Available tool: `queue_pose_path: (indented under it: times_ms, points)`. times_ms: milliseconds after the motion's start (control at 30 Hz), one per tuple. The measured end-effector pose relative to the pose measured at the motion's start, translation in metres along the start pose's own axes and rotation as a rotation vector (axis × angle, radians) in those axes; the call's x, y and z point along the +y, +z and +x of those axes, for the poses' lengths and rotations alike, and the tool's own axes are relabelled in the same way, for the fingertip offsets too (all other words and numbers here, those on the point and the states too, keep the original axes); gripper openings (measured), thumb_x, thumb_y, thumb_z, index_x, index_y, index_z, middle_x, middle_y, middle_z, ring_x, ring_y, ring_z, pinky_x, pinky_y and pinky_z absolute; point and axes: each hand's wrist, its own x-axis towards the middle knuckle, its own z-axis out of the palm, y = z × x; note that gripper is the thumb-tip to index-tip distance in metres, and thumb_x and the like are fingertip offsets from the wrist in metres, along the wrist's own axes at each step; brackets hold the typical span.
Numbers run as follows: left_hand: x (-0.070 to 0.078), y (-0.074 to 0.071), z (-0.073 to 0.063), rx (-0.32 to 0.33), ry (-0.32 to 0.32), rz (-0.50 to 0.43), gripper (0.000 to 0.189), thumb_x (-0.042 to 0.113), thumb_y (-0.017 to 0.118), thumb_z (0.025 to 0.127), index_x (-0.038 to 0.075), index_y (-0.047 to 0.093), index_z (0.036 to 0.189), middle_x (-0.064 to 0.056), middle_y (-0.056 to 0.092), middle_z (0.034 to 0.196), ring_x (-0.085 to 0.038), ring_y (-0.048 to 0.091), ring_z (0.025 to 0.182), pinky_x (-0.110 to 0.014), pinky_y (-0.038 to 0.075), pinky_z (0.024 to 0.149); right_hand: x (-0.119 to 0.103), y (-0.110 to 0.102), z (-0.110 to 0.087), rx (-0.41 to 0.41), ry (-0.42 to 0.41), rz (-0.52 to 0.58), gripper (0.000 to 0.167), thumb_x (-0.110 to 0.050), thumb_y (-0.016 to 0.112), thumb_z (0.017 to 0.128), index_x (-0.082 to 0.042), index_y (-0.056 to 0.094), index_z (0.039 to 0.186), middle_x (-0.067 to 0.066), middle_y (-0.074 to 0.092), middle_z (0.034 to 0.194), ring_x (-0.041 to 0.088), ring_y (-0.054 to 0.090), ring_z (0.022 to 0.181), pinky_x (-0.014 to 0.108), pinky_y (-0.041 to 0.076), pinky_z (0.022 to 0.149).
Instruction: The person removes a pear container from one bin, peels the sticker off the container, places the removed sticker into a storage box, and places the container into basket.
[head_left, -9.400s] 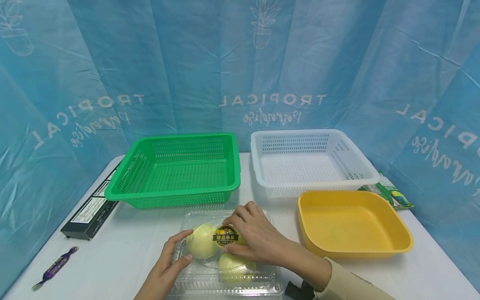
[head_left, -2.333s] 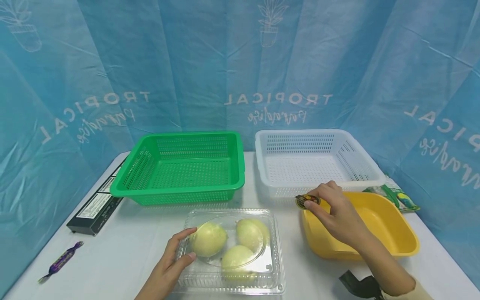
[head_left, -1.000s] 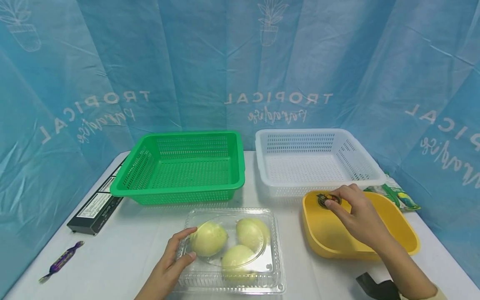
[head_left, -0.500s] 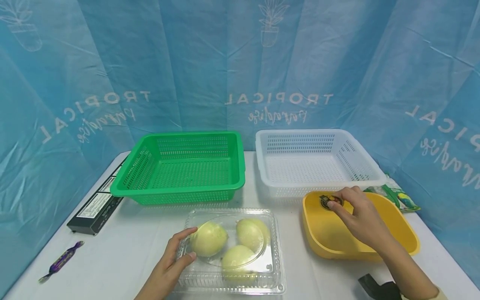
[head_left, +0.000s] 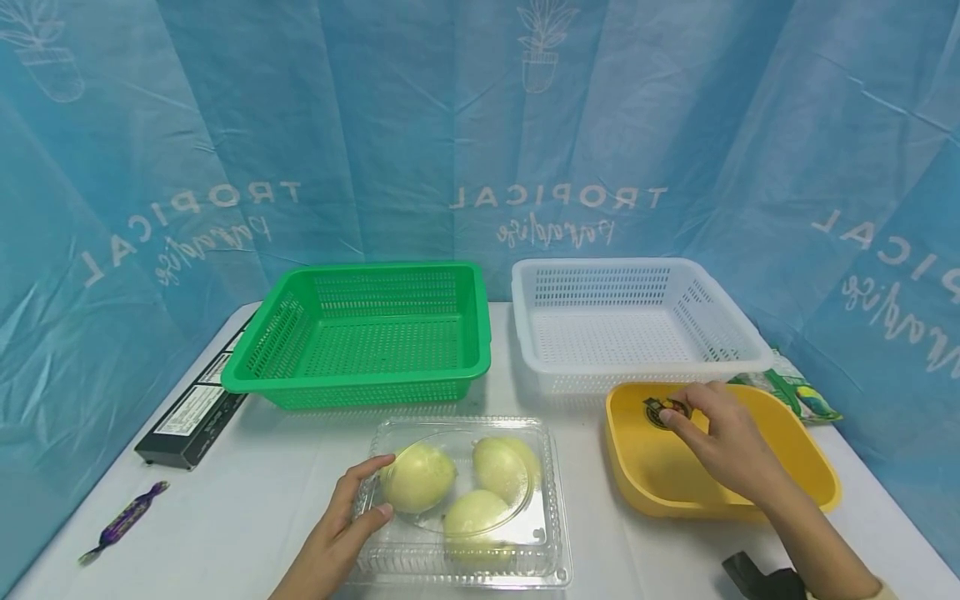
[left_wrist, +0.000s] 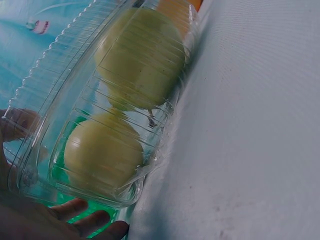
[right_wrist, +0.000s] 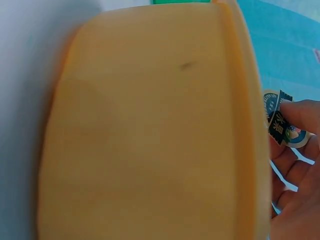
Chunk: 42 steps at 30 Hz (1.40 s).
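My right hand (head_left: 720,433) pinches a round black-and-gold fruit sticker (head_left: 657,414) between thumb and forefinger. Sticker and fingertips are over the back left part of the yellow tub (head_left: 652,475). In the right wrist view the label (right_wrist: 280,120) looks bent at one edge, and the other fingers hang below it. On the left, my other hand (head_left: 337,525) rests its thumb and forefinger against the left side of a clear plastic clamshell box (head_left: 551,500). Through the closed lid show pale yellow-green round fruits, one (head_left: 418,477) near that hand. In the left wrist view several fingers (left_wrist: 97,220) stretch beside the box's end.
A green basket (head_left: 352,392) and a white basket (head_left: 637,367) stand at the back. Left lie a black box with white labels (head_left: 180,425) and a purple wrapped candy (head_left: 123,523). A green packet (head_left: 802,396) lies partly behind the tub. Blue curtains enclose the table.
Earlier the sticker was on the lid. My right hand has since peeled it off, carried it right to the yellow tub and lowered it slightly. The left hand has stayed at the box.
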Motion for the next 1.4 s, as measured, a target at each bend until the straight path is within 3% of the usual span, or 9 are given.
queue_pose_path:
  times_ms: [333, 733, 1200, 1400]
  points:
    - [-0.001, 0.0, 0.0, 0.005, 0.002, 0.015, 0.046, 0.025, 0.05, 0.096, 0.025, 0.034, 0.14, -0.01, 0.027, 0.15, -0.041, 0.009, 0.144, -0.076, 0.012, 0.102, 0.006, 0.005, -0.007, -0.062, 0.092, 0.015, 0.011, -0.02, 0.066, 0.089, -0.02, 0.059, 0.08, -0.007, 0.057, 0.078, 0.003, 0.04, 0.076, 0.025, 0.038, 0.061]
    - [0.0, -0.001, -0.002, 0.0, -0.01, 0.012, 0.046, 0.026, 0.05, 0.097, 0.026, 0.034, 0.139, -0.009, 0.026, 0.15, -0.041, 0.008, 0.144, -0.077, 0.011, 0.102, 0.012, 0.011, -0.011, -0.097, 0.144, 0.028, 0.009, -0.024, 0.063, 0.091, -0.02, 0.061, 0.083, -0.006, 0.058, 0.081, 0.004, 0.041, 0.075, 0.023, 0.037, 0.061]
    - [0.001, -0.001, -0.002, 0.0, -0.016, 0.018, 0.048, 0.027, 0.05, 0.096, 0.022, 0.033, 0.141, -0.011, 0.025, 0.151, -0.043, 0.006, 0.144, -0.077, 0.009, 0.101, 0.018, 0.01, -0.013, -0.124, 0.19, 0.012, 0.01, -0.026, 0.063, 0.091, -0.017, 0.063, 0.086, -0.003, 0.059, 0.081, 0.005, 0.042, 0.075, 0.022, 0.037, 0.061]
    - [0.001, 0.0, -0.002, 0.003, -0.003, 0.013, 0.048, 0.026, 0.05, 0.097, 0.02, 0.033, 0.141, -0.01, 0.026, 0.15, -0.042, 0.007, 0.144, -0.077, 0.009, 0.101, 0.022, 0.006, -0.013, -0.177, 0.251, -0.004, 0.018, -0.035, 0.061, 0.092, -0.017, 0.063, 0.088, -0.002, 0.059, 0.084, 0.008, 0.043, 0.078, 0.022, 0.037, 0.062]
